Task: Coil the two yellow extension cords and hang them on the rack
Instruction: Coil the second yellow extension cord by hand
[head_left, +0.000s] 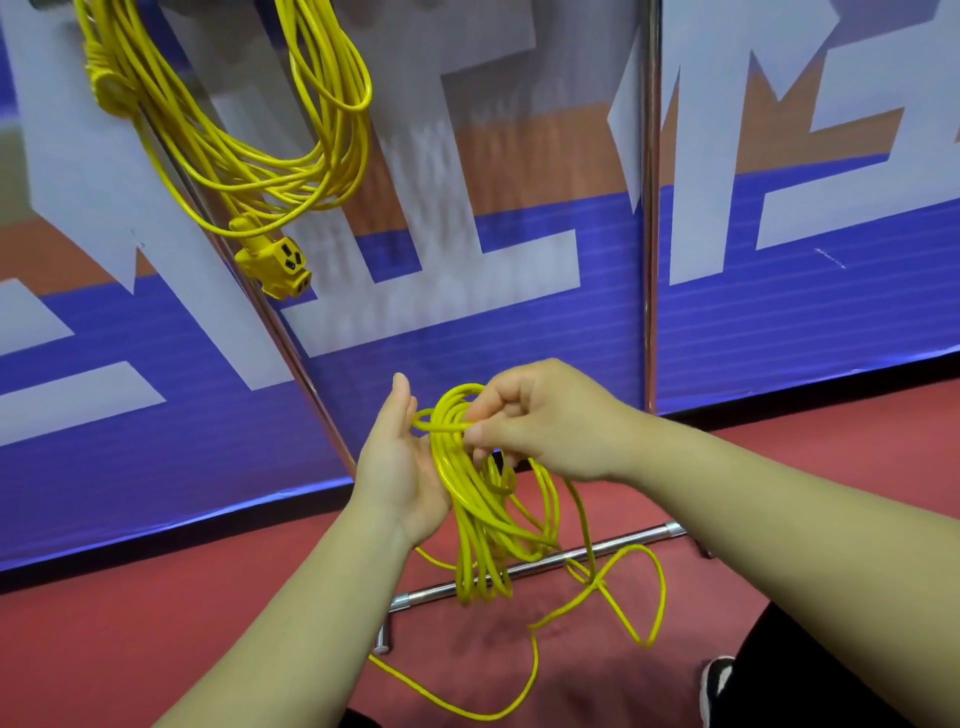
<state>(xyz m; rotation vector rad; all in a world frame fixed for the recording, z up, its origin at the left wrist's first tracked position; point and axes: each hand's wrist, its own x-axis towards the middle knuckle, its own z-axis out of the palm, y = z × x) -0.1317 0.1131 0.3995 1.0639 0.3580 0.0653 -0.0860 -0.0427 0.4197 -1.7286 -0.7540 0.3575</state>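
Observation:
One yellow extension cord (244, 150) hangs coiled from the top of the metal rack (649, 208) at the upper left, its socket end (278, 262) dangling lowest. A second yellow cord (483, 514) is a bundle of loops held in front of me. My left hand (400, 467) is palm up with straight fingers, and the loops hang across it. My right hand (540, 421) pinches a strand at the top of the bundle. The loose tail (524, 691) trails down onto the red floor.
The rack's slanted chrome pole (291, 343) and its foot bar (550, 564) stand just behind the hanging loops. A blue, white and orange banner wall (779, 322) closes off the back. My dark shoe (717, 686) is at the lower right.

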